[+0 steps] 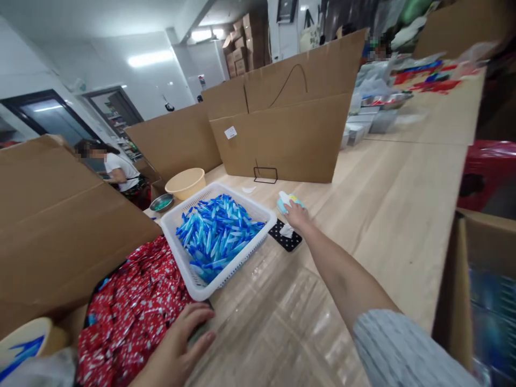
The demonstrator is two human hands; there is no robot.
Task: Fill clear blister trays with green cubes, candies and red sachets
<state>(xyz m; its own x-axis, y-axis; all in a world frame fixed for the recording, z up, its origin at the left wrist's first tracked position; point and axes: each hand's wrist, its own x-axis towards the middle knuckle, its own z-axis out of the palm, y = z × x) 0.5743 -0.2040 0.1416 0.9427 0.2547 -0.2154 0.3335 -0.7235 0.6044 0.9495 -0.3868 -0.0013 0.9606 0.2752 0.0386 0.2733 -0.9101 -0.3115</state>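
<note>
My right hand [297, 215] reaches forward over the table, fingers closed on a light-blue tissue pack [282, 206] with white and yellow on it. Just below lies a black phone [291, 243] with white dots, a crumpled white tissue [286, 230] on top. My left hand [181, 336] is low in the view, thumb and fingers apart, holding nothing that I can see. It hovers beside a heap of red patterned packets [141, 295], close to the near corner of a white plastic basket [220, 285]. Blue pointed plastic pieces [217, 231] fill that basket.
Cardboard sheets [286, 129] stand along the table's back and left. A yellow basin [186, 185] and metal bowl [162, 202] sit behind the basket. At right is an open carton [459, 301]. A person [123, 169] in a white top is at the far left.
</note>
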